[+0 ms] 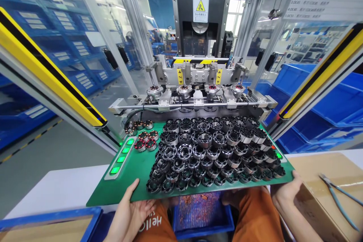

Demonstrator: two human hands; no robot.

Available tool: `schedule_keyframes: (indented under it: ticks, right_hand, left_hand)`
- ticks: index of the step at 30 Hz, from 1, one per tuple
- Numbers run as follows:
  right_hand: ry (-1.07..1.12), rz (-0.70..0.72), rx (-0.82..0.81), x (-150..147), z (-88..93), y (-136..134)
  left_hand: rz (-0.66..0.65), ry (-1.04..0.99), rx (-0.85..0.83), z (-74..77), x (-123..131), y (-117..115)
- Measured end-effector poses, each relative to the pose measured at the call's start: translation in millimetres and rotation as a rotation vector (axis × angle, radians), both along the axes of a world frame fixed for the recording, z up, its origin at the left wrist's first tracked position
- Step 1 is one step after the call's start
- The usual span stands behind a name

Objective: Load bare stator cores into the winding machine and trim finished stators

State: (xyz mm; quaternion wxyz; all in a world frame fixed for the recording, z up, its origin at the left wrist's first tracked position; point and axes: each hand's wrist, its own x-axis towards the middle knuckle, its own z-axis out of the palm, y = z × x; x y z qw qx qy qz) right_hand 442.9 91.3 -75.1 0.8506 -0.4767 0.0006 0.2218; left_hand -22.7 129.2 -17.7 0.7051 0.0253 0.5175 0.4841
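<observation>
A green worktop [127, 185] reaches out in front of my lap. My left hand [132, 202] is at its front edge on the left, with the thumb on top and the fingers below the rim. At the front right corner my right hand [287, 193] grips the edge; part of its fingers is hidden. Stacked rows of dark-lined steel stator cores [204, 155] cover the middle and right of the worktop. Several stators wound with copper wire [146, 140] sit at the left, near the green-lit buttons [121, 159].
Behind the worktop stands a winding machine [198, 73] with stators on its spindles. Yellow-and-black posts [51, 68] flank it. Pliers [337, 196] lie on a cardboard box [317, 200] at the right. A blue bin [204, 230] with copper-coloured scraps is below, between my legs.
</observation>
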Motion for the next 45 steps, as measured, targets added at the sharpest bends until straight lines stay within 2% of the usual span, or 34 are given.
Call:
schedule_keyframes:
  ticks: [7, 20, 29, 34, 45]
  right_hand:
    - [0.011, -0.008, 0.001, -1.7, 2.2, 1.3]
    - [-0.086, -0.001, -0.018, 3.1, -6.0, 0.3]
    - [-0.024, -0.018, -0.007, 0.5, -1.6, 1.0]
    - [0.012, -0.011, 0.001, -1.0, 2.1, 1.3]
    - [0.008, -0.026, -0.019, 1.5, -3.5, 1.7]
  left_hand:
    - [-0.044, 0.016, 0.027, -6.3, -4.6, -0.2]
    - [0.007, 0.041, -0.024, 5.1, 4.1, 2.0]
    - [-0.039, -0.023, 0.052, -9.5, -4.8, -0.9]
    - [-0.035, -0.015, 0.037, -11.6, -6.5, -1.0]
    - [-0.047, -0.036, 0.053, -14.9, -8.9, -0.1]
